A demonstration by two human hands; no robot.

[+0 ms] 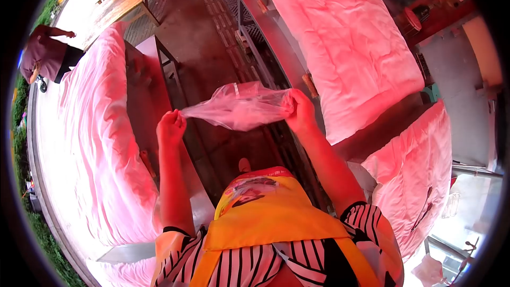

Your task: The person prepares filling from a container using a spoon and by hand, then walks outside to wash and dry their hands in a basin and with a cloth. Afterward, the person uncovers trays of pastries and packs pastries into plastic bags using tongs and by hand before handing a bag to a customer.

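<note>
A clear plastic bag [241, 107] is stretched sideways in front of me, above the floor between two counters. My left hand [172, 126] pinches its narrow, twisted left end. At the other side, my right hand [299, 110] is closed on the wider, bunched right end. The bag looks thin and crumpled, and nothing can be made out inside it. Both forearms reach forward over my yellow apron [276, 223].
Pink-looking quilts cover the left counter [106, 143], the far right counter [350, 37] and the near right one [414, 170]. A wooden table [125, 2] stands at the far left. Another person [48, 53] is beside the left quilt. Paved floor [204, 53] runs between the counters.
</note>
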